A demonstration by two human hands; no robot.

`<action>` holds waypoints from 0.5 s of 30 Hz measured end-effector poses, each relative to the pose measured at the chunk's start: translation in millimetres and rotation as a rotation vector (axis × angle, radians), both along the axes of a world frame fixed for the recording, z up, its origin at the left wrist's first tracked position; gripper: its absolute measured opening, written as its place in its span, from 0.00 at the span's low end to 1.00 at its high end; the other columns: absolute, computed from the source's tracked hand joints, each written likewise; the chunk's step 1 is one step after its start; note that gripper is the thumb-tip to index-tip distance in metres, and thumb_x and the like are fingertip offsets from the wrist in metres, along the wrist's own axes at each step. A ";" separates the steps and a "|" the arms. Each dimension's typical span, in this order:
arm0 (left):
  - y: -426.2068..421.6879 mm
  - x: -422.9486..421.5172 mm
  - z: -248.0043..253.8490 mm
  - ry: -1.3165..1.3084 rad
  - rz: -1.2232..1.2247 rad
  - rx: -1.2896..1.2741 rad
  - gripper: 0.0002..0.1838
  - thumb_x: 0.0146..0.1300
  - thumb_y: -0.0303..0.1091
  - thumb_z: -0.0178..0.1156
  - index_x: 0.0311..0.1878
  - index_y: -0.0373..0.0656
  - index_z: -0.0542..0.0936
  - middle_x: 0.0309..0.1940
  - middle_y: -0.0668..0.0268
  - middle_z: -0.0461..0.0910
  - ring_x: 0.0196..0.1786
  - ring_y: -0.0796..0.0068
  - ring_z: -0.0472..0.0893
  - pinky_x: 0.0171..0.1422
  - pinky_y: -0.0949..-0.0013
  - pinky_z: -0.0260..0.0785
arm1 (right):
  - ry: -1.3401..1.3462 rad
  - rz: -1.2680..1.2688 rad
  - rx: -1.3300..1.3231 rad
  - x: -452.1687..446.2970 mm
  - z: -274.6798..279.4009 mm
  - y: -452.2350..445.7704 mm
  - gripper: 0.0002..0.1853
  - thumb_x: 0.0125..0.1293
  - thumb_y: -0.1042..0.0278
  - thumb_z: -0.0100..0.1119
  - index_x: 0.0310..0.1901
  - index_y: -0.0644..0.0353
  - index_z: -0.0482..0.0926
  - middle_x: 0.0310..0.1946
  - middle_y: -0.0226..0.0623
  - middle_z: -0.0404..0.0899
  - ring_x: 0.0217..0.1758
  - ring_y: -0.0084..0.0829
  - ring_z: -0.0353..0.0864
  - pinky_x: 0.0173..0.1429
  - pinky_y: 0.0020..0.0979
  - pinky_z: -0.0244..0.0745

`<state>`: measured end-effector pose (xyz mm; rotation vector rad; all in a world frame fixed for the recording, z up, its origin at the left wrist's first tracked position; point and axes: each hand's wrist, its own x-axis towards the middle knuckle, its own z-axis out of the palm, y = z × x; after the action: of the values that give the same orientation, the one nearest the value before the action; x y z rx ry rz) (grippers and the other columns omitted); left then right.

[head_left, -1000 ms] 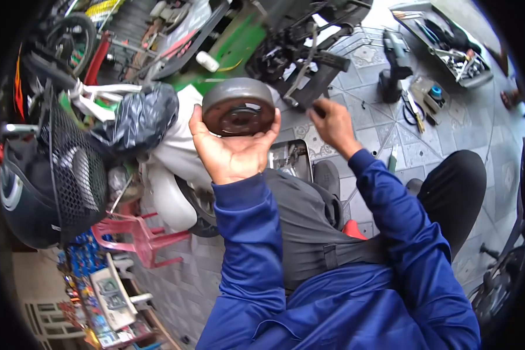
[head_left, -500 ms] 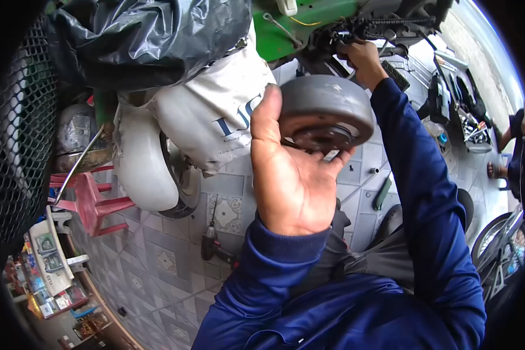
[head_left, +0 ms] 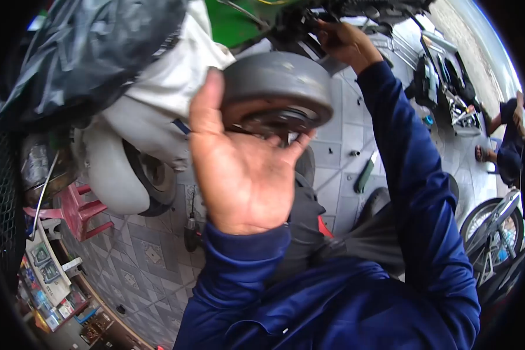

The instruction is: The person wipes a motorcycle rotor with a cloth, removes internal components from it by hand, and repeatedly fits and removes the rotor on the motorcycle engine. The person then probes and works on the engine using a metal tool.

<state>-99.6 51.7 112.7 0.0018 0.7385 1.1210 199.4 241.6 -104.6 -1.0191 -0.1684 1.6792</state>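
Observation:
A thick grey wheel point(head_left: 277, 81) with a brown inner side and a metal hub rests on the fingers of my left hand point(head_left: 245, 169), palm up, thumb raised at its left edge. Beyond it, at the top, my right hand point(head_left: 347, 45) reaches to dark mechanical parts point(head_left: 309, 23) under a green panel point(head_left: 230, 23). Its fingers are bent together at those parts, and what they grip is too small to make out.
White scooter fender point(head_left: 114, 169) and black bag point(head_left: 99, 58) are at left, a red plastic chair point(head_left: 81, 213) below. A drill point(head_left: 192, 233) and green-handled tool point(head_left: 364, 175) lie on the floor. At right are a toolbox point(head_left: 464, 119), a seated person point(head_left: 510, 140) and a motorcycle wheel point(head_left: 493, 233).
My right hand has moved from beside the wheel up to the dark parts. The wheel, still in my left hand, is now nearer the dark parts. The view has shifted.

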 end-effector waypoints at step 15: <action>-0.4 8.1 7.1 0.252 -0.042 0.034 0.43 0.54 0.59 0.74 0.68 0.49 0.68 0.70 0.54 0.63 0.75 0.48 0.58 0.79 0.30 0.45 | -0.955 0.845 0.533 9.9 104.5 -134.7 0.09 0.68 0.68 0.67 0.44 0.64 0.85 0.34 0.37 0.88 0.36 0.28 0.90 0.31 0.24 0.81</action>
<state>-91.5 51.4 119.8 0.1898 0.9395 1.1041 209.3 106.8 -0.1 -1.3281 -1.7680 1.5325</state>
